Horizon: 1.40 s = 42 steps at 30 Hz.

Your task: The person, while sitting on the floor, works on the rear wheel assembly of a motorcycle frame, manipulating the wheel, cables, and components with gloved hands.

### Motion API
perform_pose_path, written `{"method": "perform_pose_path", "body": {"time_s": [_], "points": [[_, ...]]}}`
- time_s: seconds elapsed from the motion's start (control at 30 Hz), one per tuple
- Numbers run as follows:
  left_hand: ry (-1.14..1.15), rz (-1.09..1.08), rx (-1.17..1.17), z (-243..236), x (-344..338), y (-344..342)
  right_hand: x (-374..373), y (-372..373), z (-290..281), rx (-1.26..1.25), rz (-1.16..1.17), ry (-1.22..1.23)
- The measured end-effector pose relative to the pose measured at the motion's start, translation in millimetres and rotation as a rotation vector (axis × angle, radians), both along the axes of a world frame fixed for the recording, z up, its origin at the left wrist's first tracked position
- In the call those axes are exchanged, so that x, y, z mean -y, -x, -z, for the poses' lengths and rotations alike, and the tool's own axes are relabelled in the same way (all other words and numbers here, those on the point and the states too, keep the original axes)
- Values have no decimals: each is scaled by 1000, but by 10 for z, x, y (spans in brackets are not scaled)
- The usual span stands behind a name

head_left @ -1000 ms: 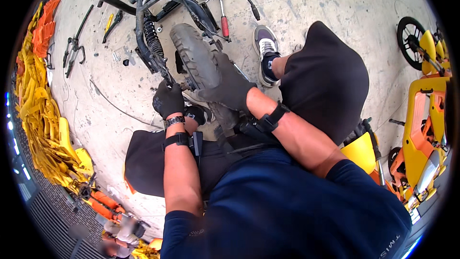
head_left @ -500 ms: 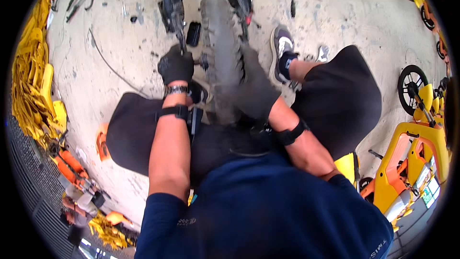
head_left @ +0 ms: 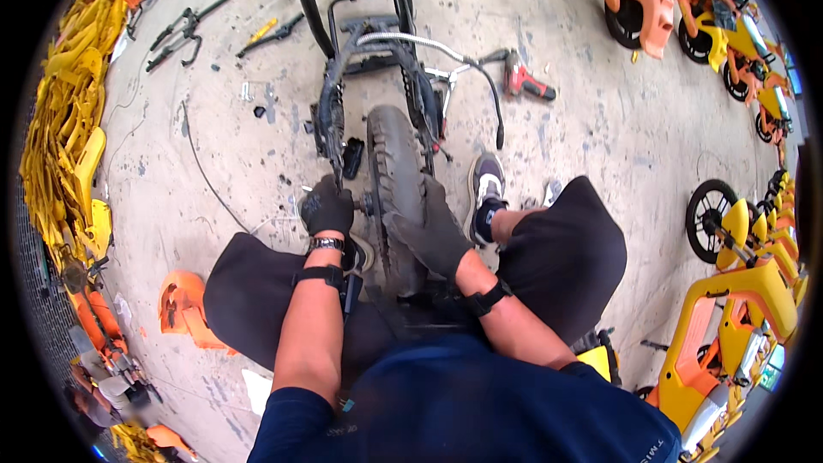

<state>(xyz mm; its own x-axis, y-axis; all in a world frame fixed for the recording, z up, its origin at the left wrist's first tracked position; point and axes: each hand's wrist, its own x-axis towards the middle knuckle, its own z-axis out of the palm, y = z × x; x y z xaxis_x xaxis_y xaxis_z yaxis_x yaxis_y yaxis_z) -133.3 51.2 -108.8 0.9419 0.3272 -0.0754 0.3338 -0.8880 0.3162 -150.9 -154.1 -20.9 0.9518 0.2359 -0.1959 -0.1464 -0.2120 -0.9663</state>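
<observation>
1. The wheel (head_left: 394, 180) is seen upright between the knees, its long axis running straight away from the body, within the black frame (head_left: 343, 60).
2. The left hand (head_left: 327, 208) is clenched at the axle, on the wheel's left side.
3. The right hand (head_left: 435, 231) is laid over the tyre, fingers wrapped on it.
4. A drill (head_left: 527, 83) is noted well apart, ahead on the right.
</observation>
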Motion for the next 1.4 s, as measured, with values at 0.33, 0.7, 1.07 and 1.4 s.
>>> {"method": "perform_pose_path", "body": {"time_s": [0.33, 0.7, 1.07, 1.4], "points": [[81, -72, -55, 63, -42, 5, 202, -204, 398, -14, 134, -9], [380, -178, -60, 172, -29, -16, 471, -633, 1527, -415, 4, 36], [255, -181, -151, 12, 4, -17, 293, -623, 1306, -313, 96, 341], [275, -81, 28, 15, -83, -39, 270, -730, 860, -220, -62, 559]]}}
